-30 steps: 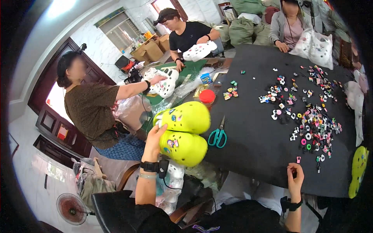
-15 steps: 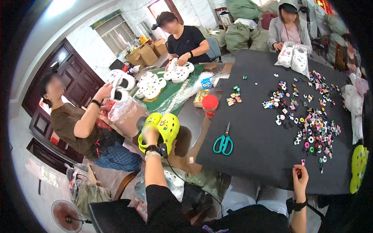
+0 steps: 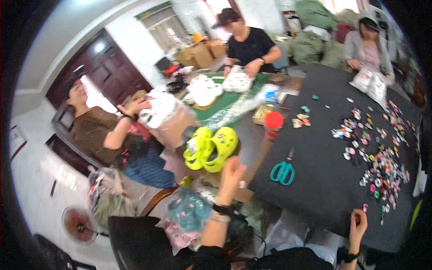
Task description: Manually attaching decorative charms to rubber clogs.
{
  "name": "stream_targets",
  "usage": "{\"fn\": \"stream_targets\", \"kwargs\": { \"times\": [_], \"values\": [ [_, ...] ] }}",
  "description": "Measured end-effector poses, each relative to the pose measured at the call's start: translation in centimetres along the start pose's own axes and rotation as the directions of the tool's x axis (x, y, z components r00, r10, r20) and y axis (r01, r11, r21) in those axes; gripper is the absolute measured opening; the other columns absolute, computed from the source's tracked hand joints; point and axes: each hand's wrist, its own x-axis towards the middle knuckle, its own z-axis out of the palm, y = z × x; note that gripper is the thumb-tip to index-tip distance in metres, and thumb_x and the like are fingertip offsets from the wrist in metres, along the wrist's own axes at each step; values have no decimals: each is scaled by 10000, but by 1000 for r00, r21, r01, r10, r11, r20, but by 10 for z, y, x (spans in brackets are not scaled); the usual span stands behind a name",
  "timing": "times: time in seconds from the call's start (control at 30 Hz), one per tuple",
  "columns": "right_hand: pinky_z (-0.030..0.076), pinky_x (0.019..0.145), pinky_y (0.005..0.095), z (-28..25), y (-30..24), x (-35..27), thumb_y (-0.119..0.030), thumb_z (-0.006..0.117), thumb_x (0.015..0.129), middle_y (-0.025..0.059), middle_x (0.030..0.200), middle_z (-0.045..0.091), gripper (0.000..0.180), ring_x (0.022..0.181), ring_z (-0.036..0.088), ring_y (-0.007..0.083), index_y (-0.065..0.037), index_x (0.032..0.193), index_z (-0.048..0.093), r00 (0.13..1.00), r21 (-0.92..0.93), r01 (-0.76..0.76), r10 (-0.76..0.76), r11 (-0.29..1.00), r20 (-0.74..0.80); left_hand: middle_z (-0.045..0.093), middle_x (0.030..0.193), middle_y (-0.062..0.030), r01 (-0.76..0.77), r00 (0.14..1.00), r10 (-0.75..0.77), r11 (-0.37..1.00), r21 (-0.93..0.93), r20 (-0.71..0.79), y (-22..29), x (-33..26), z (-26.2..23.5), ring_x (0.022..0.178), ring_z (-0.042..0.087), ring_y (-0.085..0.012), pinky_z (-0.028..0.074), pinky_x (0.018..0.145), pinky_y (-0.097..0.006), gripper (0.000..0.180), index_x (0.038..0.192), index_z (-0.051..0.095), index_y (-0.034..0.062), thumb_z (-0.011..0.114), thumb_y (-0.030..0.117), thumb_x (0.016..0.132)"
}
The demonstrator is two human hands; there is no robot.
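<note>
A pair of lime-green clogs (image 3: 210, 148) with small charms on them sits on the table's left part. My left hand (image 3: 234, 170) is just right of the clogs and seems apart from them. Motion smears its fingers, and nothing shows in it. At the front edge of the black tabletop (image 3: 315, 184), my right hand (image 3: 358, 221) has its fingers curled toward the thumb; I cannot make out whether anything is between them. A small pink charm (image 3: 365, 207) lies just beyond its fingertips. Many colourful shoe charms (image 3: 382, 173) are heaped farther up.
Teal-handled scissors (image 3: 282, 173) and a red-lidded jar (image 3: 273, 120) are between the clogs and the charms. Three people work around the table, with white clogs (image 3: 202, 90) on a green mat (image 3: 225, 118). Below my left side lie bagged teal clogs (image 3: 189, 211). A fan (image 3: 80, 230) stands lower left.
My left hand has let go of the lime-green clogs and moved to their right. The view has shifted. The person at left has lowered white clogs toward a box. My right hand stays near the edge.
</note>
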Motion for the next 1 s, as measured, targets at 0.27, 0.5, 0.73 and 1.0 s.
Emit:
{"fn": "stream_targets", "kwargs": {
  "times": [0.27, 0.5, 0.73, 1.0],
  "values": [
    [491, 666, 295, -15, -8, -5, -190, 687, 896, 108, 934, 686, 256, 747, 612, 164, -5, 1070, 658, 986, -56, 164, -162, 985, 44, 490, 1313, -214, -445, 894, 429, 827, 343, 125, 38, -71, 104, 1206, 479, -391, 403, 1016, -444, 552, 1322, 468, 15, 692, 169, 842],
    [415, 719, 221, -12, 61, -8, -4, 585, 909, 26, 954, 599, 116, 823, 538, 89, -11, 1023, 604, 998, 47, 61, -62, 997, 18, 433, 1380, -168, -456, 889, 355, 651, 606, 288, 45, -82, 160, 1275, 413, -349, 317, 998, -509, 529, 1298, 515, 100, 679, 332, 851],
    [413, 680, 244, -7, 0, -5, -3, 617, 862, 31, 871, 603, 75, 752, 539, 114, -17, 936, 622, 998, -37, 36, -34, 999, 52, 553, 1289, -84, -462, 875, 447, 651, 602, 187, 33, -66, 164, 1205, 463, -312, 325, 1005, -482, 347, 1168, 605, 90, 667, 187, 840],
    [440, 695, 266, -13, -1, -7, 25, 611, 859, 53, 896, 620, 100, 755, 549, 148, -41, 934, 621, 991, -74, 104, -97, 992, 93, 603, 1284, -100, -525, 849, 482, 718, 457, 218, 26, -52, 161, 1232, 485, -352, 371, 1027, -482, 231, 1091, 666, 96, 676, 154, 867]
  ]
}}
